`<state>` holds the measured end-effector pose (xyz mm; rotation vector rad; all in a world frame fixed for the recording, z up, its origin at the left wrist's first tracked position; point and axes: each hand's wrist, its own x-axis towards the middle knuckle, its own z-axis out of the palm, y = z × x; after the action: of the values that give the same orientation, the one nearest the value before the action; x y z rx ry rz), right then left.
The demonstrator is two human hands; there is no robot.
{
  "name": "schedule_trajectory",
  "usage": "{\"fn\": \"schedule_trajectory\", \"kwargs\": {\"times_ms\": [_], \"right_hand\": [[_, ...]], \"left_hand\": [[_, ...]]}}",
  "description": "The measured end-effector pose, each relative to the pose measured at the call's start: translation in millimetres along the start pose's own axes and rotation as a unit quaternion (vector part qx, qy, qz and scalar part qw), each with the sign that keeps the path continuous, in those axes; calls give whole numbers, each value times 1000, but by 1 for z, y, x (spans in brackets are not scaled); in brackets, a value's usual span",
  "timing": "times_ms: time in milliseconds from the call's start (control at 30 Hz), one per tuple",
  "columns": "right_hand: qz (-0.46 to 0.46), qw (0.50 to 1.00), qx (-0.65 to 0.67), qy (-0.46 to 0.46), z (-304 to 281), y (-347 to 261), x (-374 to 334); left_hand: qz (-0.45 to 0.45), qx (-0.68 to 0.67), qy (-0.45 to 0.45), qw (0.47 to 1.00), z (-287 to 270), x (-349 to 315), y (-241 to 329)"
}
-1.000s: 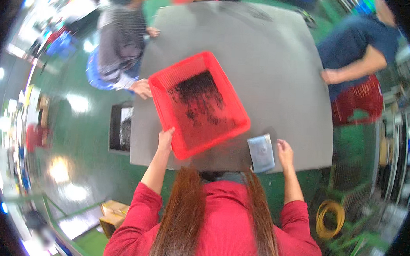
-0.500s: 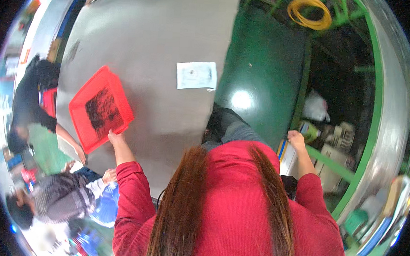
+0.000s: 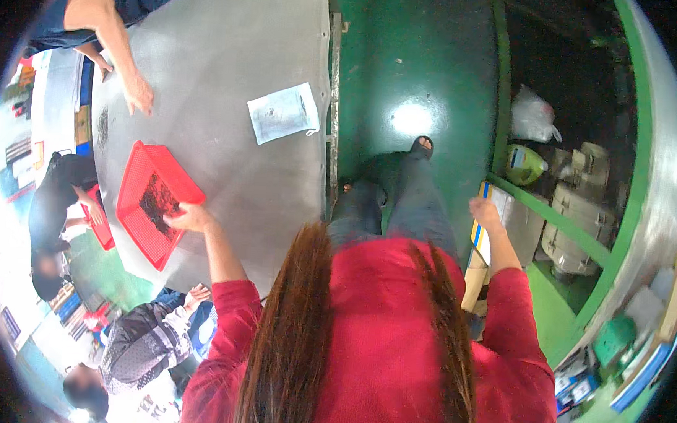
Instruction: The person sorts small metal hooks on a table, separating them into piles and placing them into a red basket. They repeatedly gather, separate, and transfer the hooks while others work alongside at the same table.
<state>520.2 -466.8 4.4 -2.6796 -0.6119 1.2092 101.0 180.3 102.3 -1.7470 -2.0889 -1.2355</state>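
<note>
On the grey table to my left stands a red plastic basket [image 3: 130, 214] with perforated sides, tilted toward me. A pile of small dark pieces [image 3: 155, 202] lies inside it; they are too small to name. My left hand [image 3: 191, 217] grips the basket's right rim, its fingers reaching over the edge to the inside. My right hand [image 3: 485, 213] hangs at my right side with fingers curled closed and nothing visible in it. It is nearest to a cardboard box with a blue and yellow edge [image 3: 479, 219].
The grey table [image 3: 209, 59] bears a pale blue pouch [image 3: 284, 114] near its right edge. Across it, a co-worker's hand [image 3: 138, 95] rests on the top. Two other people are at the left, one beside another red basket [image 3: 102, 218]. A green metal frame [image 3: 556, 223] stands right.
My body has shifted forward along the table, and my foot now shows on the green floor. The left hand stays on the basket. A co-worker's arm has come in over the table's far left.
</note>
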Motion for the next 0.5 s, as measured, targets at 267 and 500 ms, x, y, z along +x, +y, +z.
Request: {"fn": "schedule_trajectory", "kwargs": {"times_ms": [267, 500], "right_hand": [[-138, 977, 163, -15, -69, -165, 175], [-88, 948, 305, -14, -42, -49, 211]], "left_hand": [[121, 38, -401, 907, 5, -191, 117], [-54, 284, -355, 889, 11, -272, 60]]}}
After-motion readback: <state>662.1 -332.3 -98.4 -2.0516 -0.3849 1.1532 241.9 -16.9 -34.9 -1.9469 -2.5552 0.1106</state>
